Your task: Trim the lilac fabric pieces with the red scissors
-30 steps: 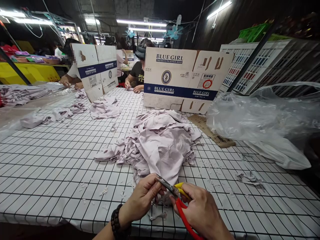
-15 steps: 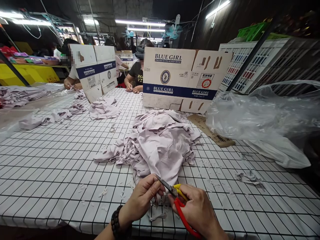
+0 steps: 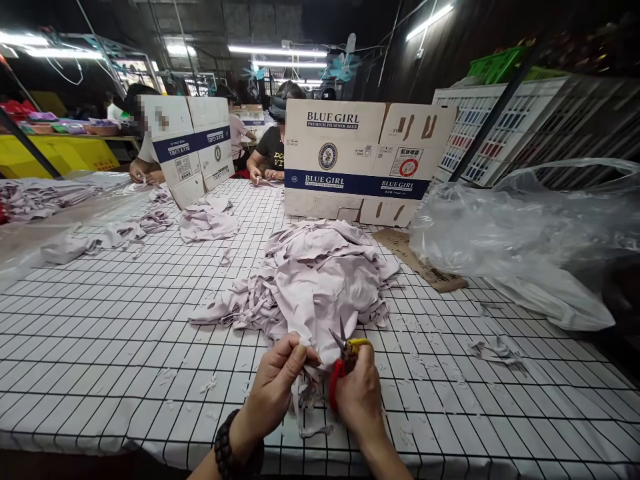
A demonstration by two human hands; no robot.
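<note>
My left hand (image 3: 277, 383) pinches the near edge of a pale lilac fabric piece (image 3: 320, 347) that trails off a heap of lilac fabric pieces (image 3: 310, 280) on the checked table (image 3: 100, 333). My right hand (image 3: 357, 397) grips small thread snips (image 3: 343, 353) with red and yellow handles, blades open and pointing up beside the pinched edge. Both hands sit close together near the table's front edge. A dark bead bracelet is on my left wrist.
A Blue Girl carton (image 3: 365, 163) stands behind the heap, another carton (image 3: 193, 150) at the left. A large clear plastic bag (image 3: 525, 233) lies at the right. More lilac piles (image 3: 207, 220) and scraps lie about. Other people (image 3: 267, 150) work at the far side.
My right hand swung inward toward my left and turned the snips from lying flat to pointing upward. My left hand lifted the fabric edge higher.
</note>
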